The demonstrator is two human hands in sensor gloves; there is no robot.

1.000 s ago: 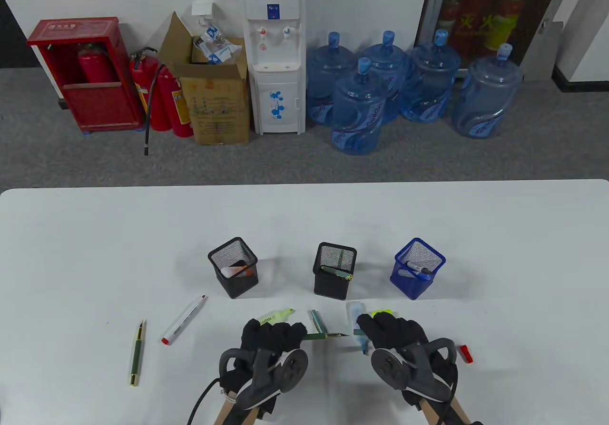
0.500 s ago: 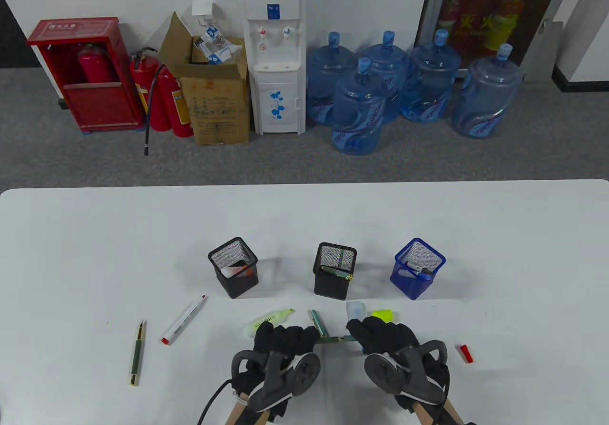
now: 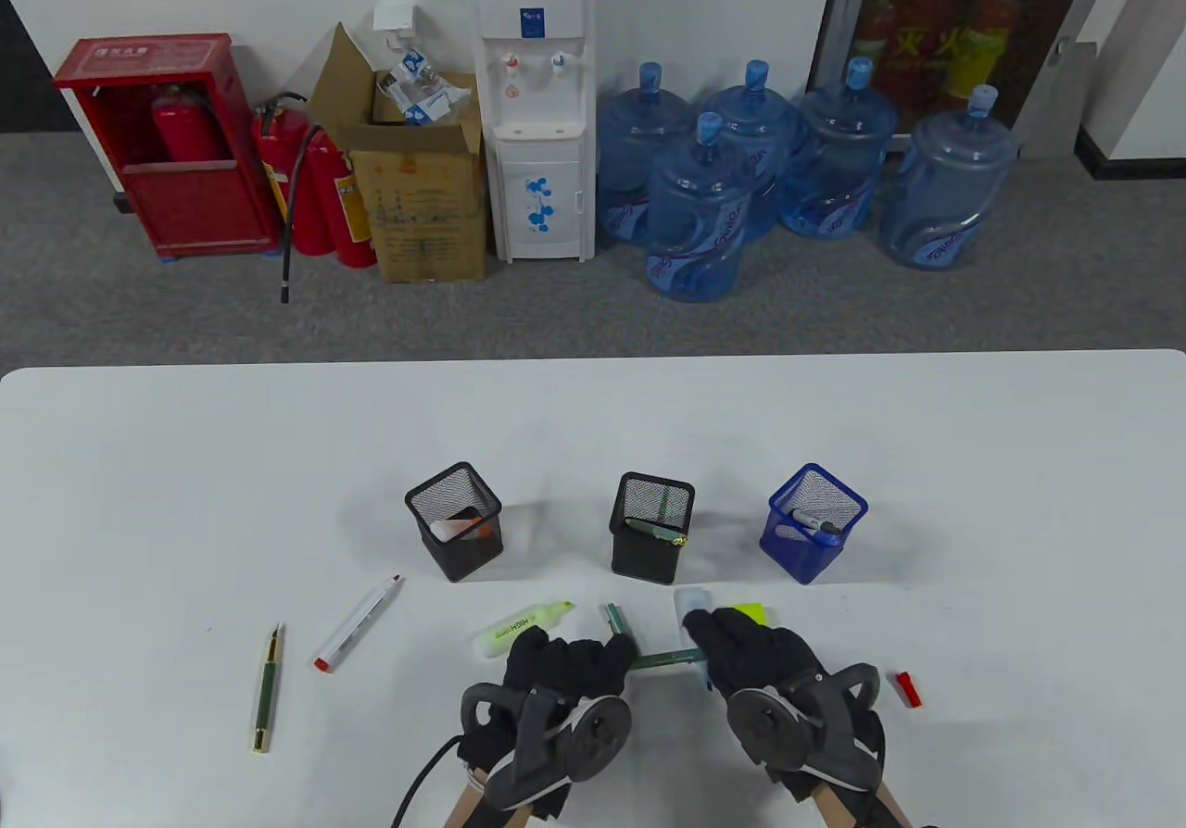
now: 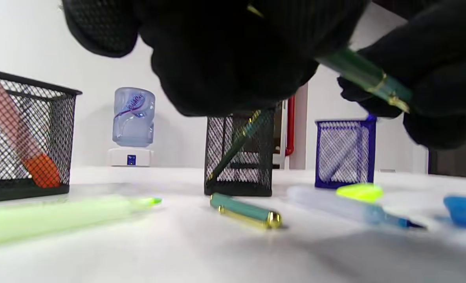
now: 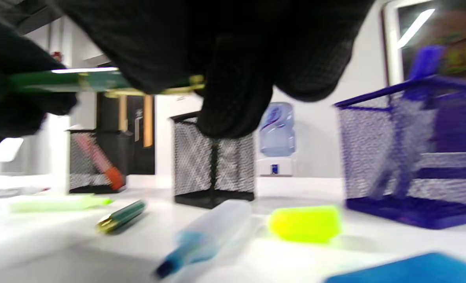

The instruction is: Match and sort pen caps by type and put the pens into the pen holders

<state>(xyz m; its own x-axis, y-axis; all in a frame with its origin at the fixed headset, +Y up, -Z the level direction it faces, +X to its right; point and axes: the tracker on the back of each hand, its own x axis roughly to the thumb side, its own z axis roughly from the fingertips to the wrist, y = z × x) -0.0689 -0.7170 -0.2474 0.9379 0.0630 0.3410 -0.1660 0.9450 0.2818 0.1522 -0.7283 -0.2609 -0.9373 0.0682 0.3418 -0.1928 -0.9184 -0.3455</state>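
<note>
Your left hand point(image 3: 565, 666) and right hand point(image 3: 741, 647) both gripped the green pen point(image 3: 665, 658), spanning between your fingertips | three holders point(image 3: 651, 528) each held one pen | beyond your fingers, highlighter point(image 3: 523, 629), loose caps uncapped, unsorted.

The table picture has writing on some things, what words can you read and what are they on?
"HIGH": on the yellow-green highlighter lying on the table, printed upside down from this camera.
Blue water jugs: a swirly brand word, too distorted to read for sure.
Red cabinet: small characters on top, too small to read.
Cardboard box: print too small to read.
Framed poster: yellow characters, blurred.
</note>
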